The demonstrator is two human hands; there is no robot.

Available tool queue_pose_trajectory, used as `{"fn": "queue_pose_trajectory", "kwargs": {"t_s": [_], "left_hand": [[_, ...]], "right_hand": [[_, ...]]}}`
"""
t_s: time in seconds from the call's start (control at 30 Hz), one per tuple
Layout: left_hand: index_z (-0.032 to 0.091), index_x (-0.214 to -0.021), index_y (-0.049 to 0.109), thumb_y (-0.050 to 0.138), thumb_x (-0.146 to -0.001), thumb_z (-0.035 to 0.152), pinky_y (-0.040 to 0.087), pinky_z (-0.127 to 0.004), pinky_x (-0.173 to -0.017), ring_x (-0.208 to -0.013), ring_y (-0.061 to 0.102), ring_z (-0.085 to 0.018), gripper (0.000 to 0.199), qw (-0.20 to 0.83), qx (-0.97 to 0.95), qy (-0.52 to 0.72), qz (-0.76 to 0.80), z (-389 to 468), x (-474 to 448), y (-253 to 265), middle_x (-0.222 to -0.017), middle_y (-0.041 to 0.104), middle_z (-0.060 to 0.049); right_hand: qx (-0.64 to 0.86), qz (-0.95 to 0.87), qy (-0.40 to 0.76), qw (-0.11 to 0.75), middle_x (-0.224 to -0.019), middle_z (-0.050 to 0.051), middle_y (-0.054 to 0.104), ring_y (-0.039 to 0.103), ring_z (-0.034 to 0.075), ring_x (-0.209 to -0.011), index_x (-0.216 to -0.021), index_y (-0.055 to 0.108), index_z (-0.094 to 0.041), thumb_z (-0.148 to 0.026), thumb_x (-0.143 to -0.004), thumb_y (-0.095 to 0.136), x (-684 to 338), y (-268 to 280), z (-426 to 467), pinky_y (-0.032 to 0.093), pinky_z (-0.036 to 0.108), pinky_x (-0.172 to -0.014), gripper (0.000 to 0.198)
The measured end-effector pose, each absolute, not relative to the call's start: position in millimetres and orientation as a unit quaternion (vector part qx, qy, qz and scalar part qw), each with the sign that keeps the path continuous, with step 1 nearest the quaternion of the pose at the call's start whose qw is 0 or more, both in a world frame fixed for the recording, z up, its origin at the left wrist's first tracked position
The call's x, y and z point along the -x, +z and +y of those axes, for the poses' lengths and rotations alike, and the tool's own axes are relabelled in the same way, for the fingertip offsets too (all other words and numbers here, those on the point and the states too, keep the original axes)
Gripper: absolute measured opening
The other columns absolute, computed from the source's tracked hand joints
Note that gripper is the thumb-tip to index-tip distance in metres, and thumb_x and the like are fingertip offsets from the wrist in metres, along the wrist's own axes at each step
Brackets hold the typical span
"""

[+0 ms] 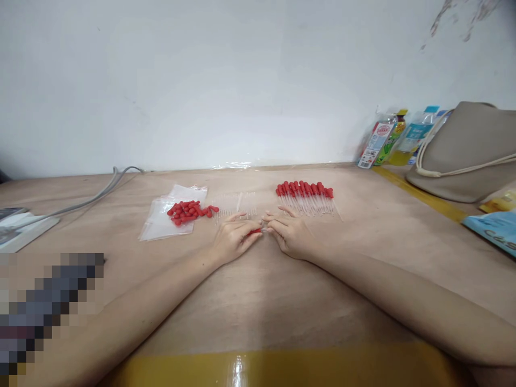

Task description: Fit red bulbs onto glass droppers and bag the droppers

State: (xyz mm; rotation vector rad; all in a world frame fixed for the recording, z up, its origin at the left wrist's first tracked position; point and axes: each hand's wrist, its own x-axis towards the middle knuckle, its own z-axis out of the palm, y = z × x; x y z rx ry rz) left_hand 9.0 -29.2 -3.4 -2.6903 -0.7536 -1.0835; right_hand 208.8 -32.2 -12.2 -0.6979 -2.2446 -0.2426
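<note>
My left hand (236,239) is closed on a red rubber bulb (255,231), mostly covered by the fingers. Close beside it, my right hand (294,235) pinches a clear glass tube (264,230) whose end meets the bulb or lies right at it; how far it goes in I cannot tell. Behind my left hand lies a row of clear tubes (237,201). To its left, loose red bulbs (185,211) are heaped on clear plastic bags (155,226). Beyond my right hand, droppers with red bulbs (306,192) lie side by side, tips toward me.
A white wall (242,80) closes off the back of the wooden table (242,306). Drink bottles (413,137), a carton (374,145), a grey bag (471,150) and a blue packet (494,228) stand or lie at right. A grey cable (92,199) runs along the left.
</note>
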Motion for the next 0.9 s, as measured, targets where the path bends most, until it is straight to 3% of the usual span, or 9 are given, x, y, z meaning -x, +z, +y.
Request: {"fn": "queue_pose_trajectory", "kwargs": {"t_s": [0.23, 0.4, 0.57, 0.73, 0.9], "left_hand": [[0.018, -0.097, 0.059, 0.053, -0.083, 0.021, 0.039, -0.039, -0.098, -0.093, 0.064, -0.015, 0.015, 0.079, 0.897, -0.364, -0.239, -25, -8, -5, -0.097, 0.069, -0.006], [0.019, -0.097, 0.059, 0.052, -0.084, 0.023, 0.038, -0.041, -0.1, -0.09, 0.065, -0.015, 0.015, 0.089, 0.893, -0.375, -0.233, -21, -8, -8, -0.097, 0.069, -0.005], [0.019, -0.096, 0.061, 0.05, -0.086, 0.026, 0.034, -0.043, -0.102, -0.093, 0.064, -0.016, 0.016, 0.101, 0.896, -0.357, -0.245, -18, -5, -7, -0.1, 0.068, -0.005], [0.022, -0.1, 0.064, 0.054, -0.083, 0.034, 0.027, -0.051, -0.104, -0.124, 0.04, -0.026, 0.023, 0.168, 0.88, -0.324, -0.305, -23, -2, -2, -0.125, 0.053, -0.01], [0.022, -0.094, 0.066, 0.052, -0.084, 0.036, 0.021, -0.049, -0.107, -0.125, 0.038, -0.024, 0.022, 0.149, 0.886, -0.308, -0.312, -27, 2, 0, -0.126, 0.053, -0.008]], "right_hand": [[0.288, -0.876, -0.056, 0.383, -0.107, 0.012, 0.064, 0.057, 0.018, -0.104, -0.093, 0.061, -0.013, -0.016, -0.087, 0.038, -205, -16, -29, 0.043, 0.036, -0.095, 0.024], [0.303, -0.868, -0.05, 0.391, -0.102, 0.011, 0.066, 0.059, 0.018, -0.101, -0.09, 0.062, -0.013, -0.017, -0.088, 0.037, -201, -16, -28, 0.045, 0.033, -0.092, 0.025], [0.335, -0.877, -0.028, 0.342, -0.108, 0.008, 0.064, 0.054, 0.017, -0.11, -0.1, 0.06, -0.017, -0.022, -0.09, 0.037, -202, -15, -26, 0.041, 0.037, -0.096, 0.026], [0.315, -0.888, -0.049, 0.33, -0.109, 0.006, 0.064, 0.046, 0.018, -0.118, -0.091, 0.061, -0.018, -0.03, -0.09, 0.04, -210, -12, -27, 0.034, 0.04, -0.101, 0.024], [0.298, -0.897, -0.06, 0.32, -0.104, 0.007, 0.065, 0.05, 0.019, -0.115, -0.09, 0.059, -0.016, -0.027, -0.089, 0.042, -220, -10, -31, 0.037, 0.039, -0.098, 0.02]]}}
